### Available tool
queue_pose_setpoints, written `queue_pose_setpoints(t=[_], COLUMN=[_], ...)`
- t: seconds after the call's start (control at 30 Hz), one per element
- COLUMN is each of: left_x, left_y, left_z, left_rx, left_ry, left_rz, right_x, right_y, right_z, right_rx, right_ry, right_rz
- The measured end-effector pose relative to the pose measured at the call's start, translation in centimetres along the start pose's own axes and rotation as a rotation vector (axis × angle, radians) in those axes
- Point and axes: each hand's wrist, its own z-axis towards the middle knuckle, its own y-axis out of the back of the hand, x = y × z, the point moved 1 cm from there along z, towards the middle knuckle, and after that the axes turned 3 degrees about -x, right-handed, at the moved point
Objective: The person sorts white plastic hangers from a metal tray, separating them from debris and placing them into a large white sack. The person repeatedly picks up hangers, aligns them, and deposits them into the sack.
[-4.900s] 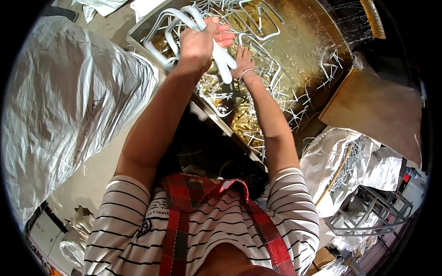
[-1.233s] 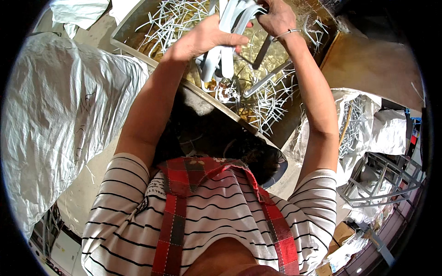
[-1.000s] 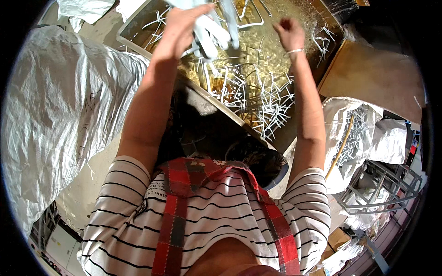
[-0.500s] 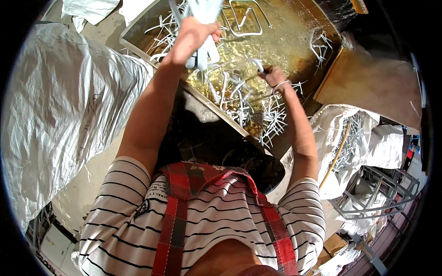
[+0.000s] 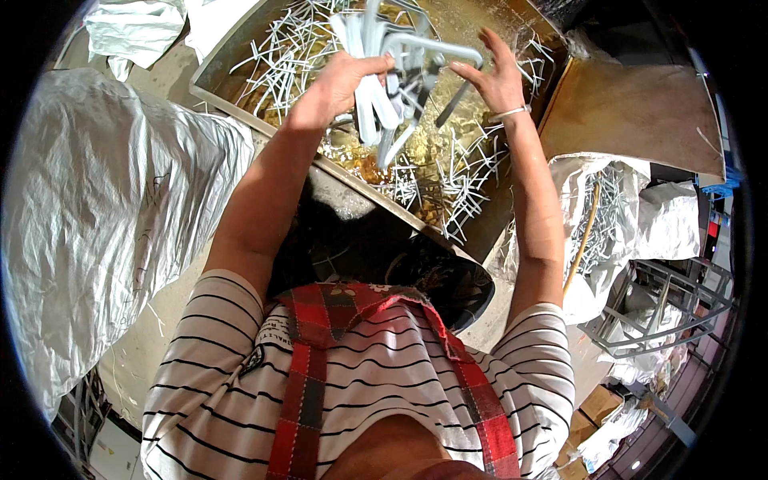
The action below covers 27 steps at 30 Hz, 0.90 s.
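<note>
A bunch of light grey plastic pieces, some strip-like and some bent into frames (image 5: 373,108), is gripped in my left hand (image 5: 344,84) above the metal tray (image 5: 240,114). At its right side, my right hand (image 5: 498,78) is open, thumb and fingers spread, close to the corner of one bent frame. Whether a fingertip touches that frame I cannot tell. Thin pale strips (image 5: 276,60) are scattered at the tray's left, and more strips (image 5: 468,188) lie at its near right. The tray's bottom looks yellowish and shiny. The bunch hides the tray's middle.
A large white sack (image 5: 120,208) fills the left side. To the right stand a brown board (image 5: 632,120) and an open white sack (image 5: 572,200) holding many grey strips. Below that is a grey metal rack (image 5: 672,320). White cloth-like sheeting (image 5: 136,32) lies at the upper left.
My right hand has risen from the near right of the tray toward the bunch and opened. The loose rectangular frame no longer shows at its former place. My left hand keeps its hold, slightly lower.
</note>
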Motion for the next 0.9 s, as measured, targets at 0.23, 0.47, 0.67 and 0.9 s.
queue_pose_setpoints(t=[0.23, 0.47, 0.67, 0.9], left_x=[-1.3, -3.9, -3.1, 0.2], left_y=[2.7, 3.8, 2.4, -1.6], left_z=[1.5, 0.2, 0.5, -0.9], left_rx=[0.122, -0.255, -0.175, 0.048], left_ry=[-0.034, -0.298, -0.235, -0.125], left_rz=[-0.338, -0.322, 0.251, 0.655], right_x=[-6.5, -14.0, -5.6, 4.4], right_y=[-10.8, -8.0, -0.4, -0.6], right_z=[-10.1, -11.7, -7.0, 1.0], right_rx=[0.441, -0.035, 0.083, 0.097], right_ry=[-1.008, -1.091, -0.116, 0.101], right_rz=[0.934, 0.243, -0.261, -0.302])
